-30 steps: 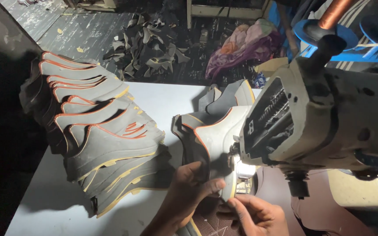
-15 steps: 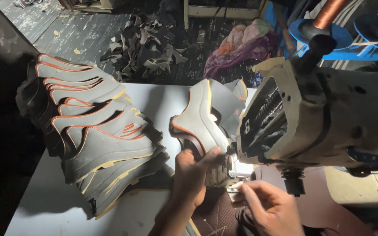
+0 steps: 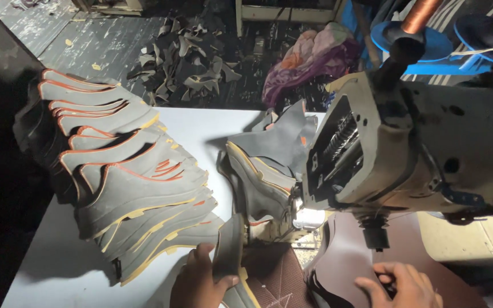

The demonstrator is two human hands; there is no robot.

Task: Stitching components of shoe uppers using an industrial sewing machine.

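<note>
My left hand (image 3: 199,280) grips a grey shoe-upper piece (image 3: 230,249) with a yellow edge, held upright near the bottom of the view, left of the sewing machine (image 3: 406,142). My right hand (image 3: 401,285) rests low at the right on a dark brown piece (image 3: 343,256) beneath the machine head, fingers curled on something small that I cannot make out. Just behind the lit needle area (image 3: 303,218) lies a stack of sewn grey pieces (image 3: 263,171).
A fanned pile of grey uppers with orange and yellow trim (image 3: 126,182) covers the left of the white table (image 3: 201,122). Dark scraps (image 3: 186,60) litter the floor beyond. A crumpled cloth (image 3: 315,57) and a blue thread stand (image 3: 423,34) sit at the back right.
My left hand has pulled back from the needle toward me, bringing one grey piece with it. My right hand has shifted to the right, below the machine head.
</note>
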